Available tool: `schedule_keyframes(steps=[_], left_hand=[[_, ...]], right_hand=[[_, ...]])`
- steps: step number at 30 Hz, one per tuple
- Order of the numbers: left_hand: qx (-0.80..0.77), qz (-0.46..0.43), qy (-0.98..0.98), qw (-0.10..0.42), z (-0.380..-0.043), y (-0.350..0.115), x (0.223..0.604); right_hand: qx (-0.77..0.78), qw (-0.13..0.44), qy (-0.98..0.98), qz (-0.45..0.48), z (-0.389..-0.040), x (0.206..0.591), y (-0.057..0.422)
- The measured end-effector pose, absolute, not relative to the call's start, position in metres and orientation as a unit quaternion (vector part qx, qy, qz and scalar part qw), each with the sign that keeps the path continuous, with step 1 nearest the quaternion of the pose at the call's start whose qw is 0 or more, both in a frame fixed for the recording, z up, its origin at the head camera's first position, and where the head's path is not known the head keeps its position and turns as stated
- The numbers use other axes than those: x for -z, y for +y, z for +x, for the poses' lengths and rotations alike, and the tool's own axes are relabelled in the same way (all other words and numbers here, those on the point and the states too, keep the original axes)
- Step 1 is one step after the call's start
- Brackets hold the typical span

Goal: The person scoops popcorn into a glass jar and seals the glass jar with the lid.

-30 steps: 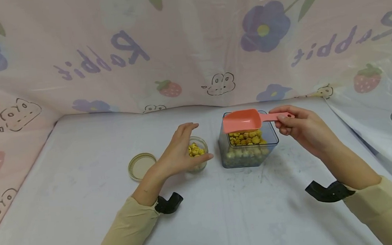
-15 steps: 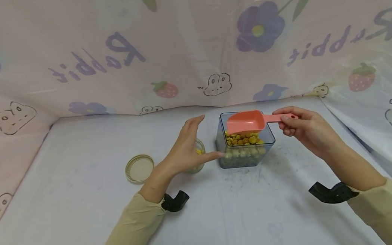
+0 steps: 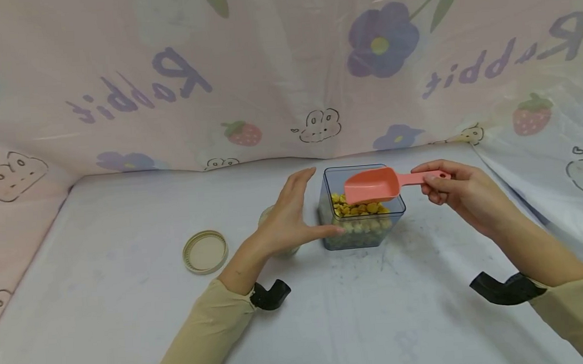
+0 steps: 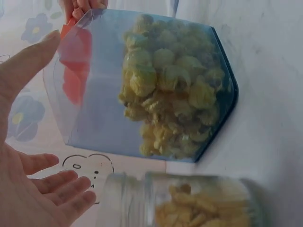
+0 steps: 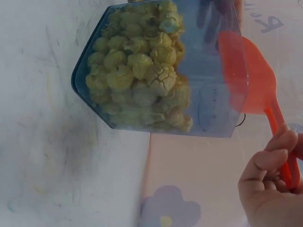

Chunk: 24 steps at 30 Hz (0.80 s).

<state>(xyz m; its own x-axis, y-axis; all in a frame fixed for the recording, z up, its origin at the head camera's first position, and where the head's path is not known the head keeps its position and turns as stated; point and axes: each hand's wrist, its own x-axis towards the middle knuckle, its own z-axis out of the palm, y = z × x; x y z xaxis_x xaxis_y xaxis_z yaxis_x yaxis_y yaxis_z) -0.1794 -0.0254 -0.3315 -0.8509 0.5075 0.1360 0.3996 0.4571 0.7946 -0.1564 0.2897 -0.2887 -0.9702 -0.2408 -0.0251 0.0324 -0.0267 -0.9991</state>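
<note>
My right hand (image 3: 465, 196) pinches the handle of a coral-red scoop (image 3: 372, 186), whose bowl is over the mouth of a clear bluish square container (image 3: 325, 208). Yellow popcorn (image 5: 142, 71) fills the lower part of this container. My left hand (image 3: 289, 221) is spread at the container's left side, thumb toward its front and fingers toward its back. Whether the thumb touches the wall I cannot tell. Below and behind that hand stands a glass jar (image 4: 137, 198) with yellow pieces inside, mostly hidden in the head view. Nothing is held in the left hand.
A round lid (image 3: 205, 253) with a beige rim lies on the white tabletop (image 3: 103, 305), left of the jar. A pinkish printed curtain (image 3: 264, 66) hangs behind and along the sides. Black wrist mounts (image 3: 270, 296) jut from both sleeves.
My left hand has moved right, from around the jar to the container's side, fingers still spread. The scoop has shifted slightly right over the container.
</note>
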Motion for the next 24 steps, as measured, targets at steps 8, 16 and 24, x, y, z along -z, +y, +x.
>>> schedule_keyframes(steps=[8,16,24], left_hand=[[-0.468,0.264,0.84,0.081,-0.181,-0.017,0.329],[-0.466,0.268,0.839,0.086,-0.185,-0.009,0.332],[-0.461,0.27,0.84,0.095,-0.188,-0.003,0.332]], right_hand=[[0.621,0.079,0.774,-0.094,-0.153,0.278,0.29],[0.475,0.046,0.875,-0.084,-0.151,0.262,0.282],[0.379,0.037,0.919,-0.099,-0.151,0.243,0.273]])
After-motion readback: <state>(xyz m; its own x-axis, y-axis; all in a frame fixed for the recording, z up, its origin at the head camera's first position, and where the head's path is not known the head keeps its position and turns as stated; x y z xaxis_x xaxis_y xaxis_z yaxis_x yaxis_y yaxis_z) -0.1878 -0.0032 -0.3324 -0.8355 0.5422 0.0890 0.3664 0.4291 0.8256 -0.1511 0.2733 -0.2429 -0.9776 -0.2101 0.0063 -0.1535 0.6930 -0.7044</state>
